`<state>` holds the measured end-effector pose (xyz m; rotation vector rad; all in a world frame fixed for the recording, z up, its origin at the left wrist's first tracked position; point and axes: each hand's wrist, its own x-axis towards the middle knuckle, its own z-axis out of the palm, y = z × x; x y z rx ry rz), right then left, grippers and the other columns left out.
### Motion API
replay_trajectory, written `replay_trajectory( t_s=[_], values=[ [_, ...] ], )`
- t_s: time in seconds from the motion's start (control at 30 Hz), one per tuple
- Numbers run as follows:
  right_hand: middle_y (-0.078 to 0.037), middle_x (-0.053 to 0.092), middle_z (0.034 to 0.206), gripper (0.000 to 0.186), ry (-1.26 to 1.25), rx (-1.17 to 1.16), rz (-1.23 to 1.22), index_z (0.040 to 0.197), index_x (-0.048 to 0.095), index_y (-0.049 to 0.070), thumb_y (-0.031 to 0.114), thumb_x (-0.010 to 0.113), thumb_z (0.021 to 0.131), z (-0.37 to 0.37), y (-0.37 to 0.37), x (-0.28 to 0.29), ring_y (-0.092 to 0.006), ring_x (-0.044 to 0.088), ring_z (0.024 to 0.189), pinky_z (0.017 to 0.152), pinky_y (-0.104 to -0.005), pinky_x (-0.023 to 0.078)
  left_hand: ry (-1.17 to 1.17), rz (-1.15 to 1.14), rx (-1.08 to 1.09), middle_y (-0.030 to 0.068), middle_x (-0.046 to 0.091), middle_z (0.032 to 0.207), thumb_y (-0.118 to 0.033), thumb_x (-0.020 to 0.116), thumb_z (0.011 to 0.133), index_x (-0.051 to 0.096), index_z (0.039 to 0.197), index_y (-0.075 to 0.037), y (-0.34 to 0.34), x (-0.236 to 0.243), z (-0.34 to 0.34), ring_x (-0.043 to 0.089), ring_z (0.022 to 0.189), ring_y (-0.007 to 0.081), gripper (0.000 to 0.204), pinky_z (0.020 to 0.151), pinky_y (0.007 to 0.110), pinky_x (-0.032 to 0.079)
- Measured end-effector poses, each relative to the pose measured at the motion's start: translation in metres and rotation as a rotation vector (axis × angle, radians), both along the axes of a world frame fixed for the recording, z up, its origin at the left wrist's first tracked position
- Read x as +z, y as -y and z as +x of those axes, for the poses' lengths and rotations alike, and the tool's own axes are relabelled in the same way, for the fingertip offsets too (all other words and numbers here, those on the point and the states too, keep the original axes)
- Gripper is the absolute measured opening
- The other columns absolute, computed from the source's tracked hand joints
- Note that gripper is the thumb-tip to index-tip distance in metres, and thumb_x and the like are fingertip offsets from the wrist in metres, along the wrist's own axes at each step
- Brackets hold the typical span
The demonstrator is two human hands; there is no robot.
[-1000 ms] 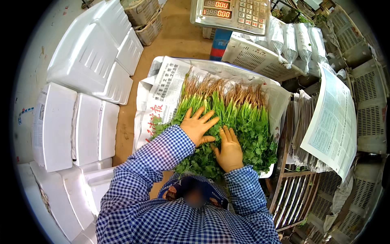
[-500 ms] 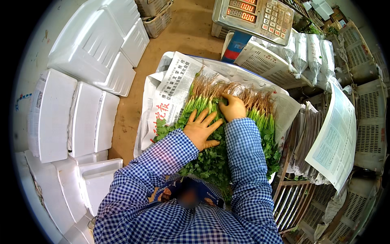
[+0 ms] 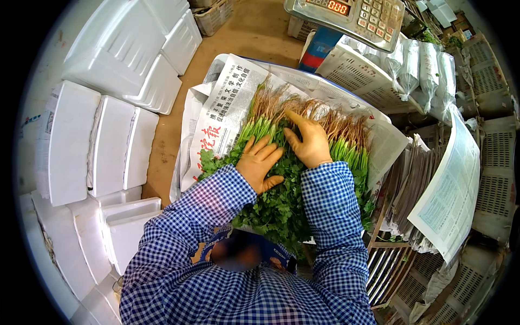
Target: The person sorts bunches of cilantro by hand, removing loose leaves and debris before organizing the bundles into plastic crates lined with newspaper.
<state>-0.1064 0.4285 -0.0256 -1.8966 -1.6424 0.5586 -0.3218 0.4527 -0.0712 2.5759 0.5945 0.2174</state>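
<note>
1. White foam boxes (image 3: 114, 70) are stacked along the left side on a brown floor (image 3: 254, 30), well apart from the hands.
2. Plastic crates (image 3: 495, 157) stand on the right, with a stack of folded papers (image 3: 449, 189) leaning beside them.
3. A sheet of newspaper (image 3: 216, 116) lines an open box in the middle; it lies under the greens and folds out over the box's left rim.
4. A layer of leafy green herbs (image 3: 281, 200) fills that lined box, leaves toward the person, pale stems in the middle and brown roots (image 3: 325, 111) at the far end.
5. A weighing scale (image 3: 357, 16) with a keypad and red display sits on a crate beyond the box.
6. Bagged bundles of greens (image 3: 428, 65) lie to the right of the scale.
7. The right hand (image 3: 310, 142) lies flat on the stems near the roots, fingers held close together, thumb out to the left.
8. The left hand (image 3: 260, 163) rests palm down on the leaves just beside the right hand, fingers spread and holding nothing.
</note>
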Motion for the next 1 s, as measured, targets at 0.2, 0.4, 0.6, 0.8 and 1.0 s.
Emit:
replay_trajectory(
  t_s=[0.2,0.4,0.6,0.8,1.0],
  values=[
    [-0.017,0.073,0.11,0.037,-0.559,-0.268,-0.033,0.134,0.063,0.003,0.013,0.067,0.099,0.032,0.034,-0.056,-0.0233,0.07,0.101,0.087,-0.0361,0.057,0.167,-0.14,0.03,0.026,0.051,0.145,-0.067,0.04,0.099,0.045,0.146,0.001,-0.007,-0.004,-0.002,0.034,0.145,0.0474,0.083,0.121,0.062,0.02],
    [-0.004,0.069,0.099,0.038,-0.635,-0.294,-0.066,0.135,0.062,0.007,0.013,0.069,0.099,0.027,0.027,-0.062,-0.0131,0.063,0.088,0.082,-0.0289,0.054,0.179,-0.129,0.028,0.025,0.051,0.145,-0.069,0.035,0.1,0.042,0.149,0.0,-0.01,-0.011,-0.01,0.035,0.145,0.0469,0.085,0.122,0.061,0.02],
    [-0.01,0.068,0.094,0.058,-0.444,-0.307,-0.271,0.141,0.056,0.003,0.021,0.078,0.09,0.025,0.012,-0.045,-0.0203,0.066,0.088,0.08,-0.0353,0.056,0.143,-0.154,0.013,0.0232,0.05,0.147,-0.069,0.036,0.1,0.039,0.152,-0.001,-0.014,-0.01,-0.008,0.034,0.145,0.0467,0.086,0.121,0.063,0.019],
    [-0.024,0.055,0.142,0.086,-0.294,-0.258,-0.276,0.155,0.036,0.004,0.013,0.082,0.084,0.023,0.01,-0.015,-0.0363,0.054,0.133,0.111,-0.0417,0.046,0.085,-0.172,-0.028,0.0229,0.048,0.149,-0.067,0.037,0.1,0.035,0.156,-0.007,-0.014,-0.001,-0.003,0.029,0.148,0.0453,0.082,0.121,0.065,0.014],
    [-0.02,0.063,0.135,0.075,0.279,-0.386,-0.573,0.146,0.049,0.004,0.031,0.081,0.083,-0.037,0.023,0.035,-0.0362,0.06,0.125,0.103,-0.0447,0.051,0.171,-0.32,-0.109,0.0251,0.05,0.146,-0.055,0.051,0.099,0.044,0.15,-0.004,-0.033,0.029,0.0,0.036,0.144,0.0472,0.073,0.121,0.062,0.021]
  ],
)
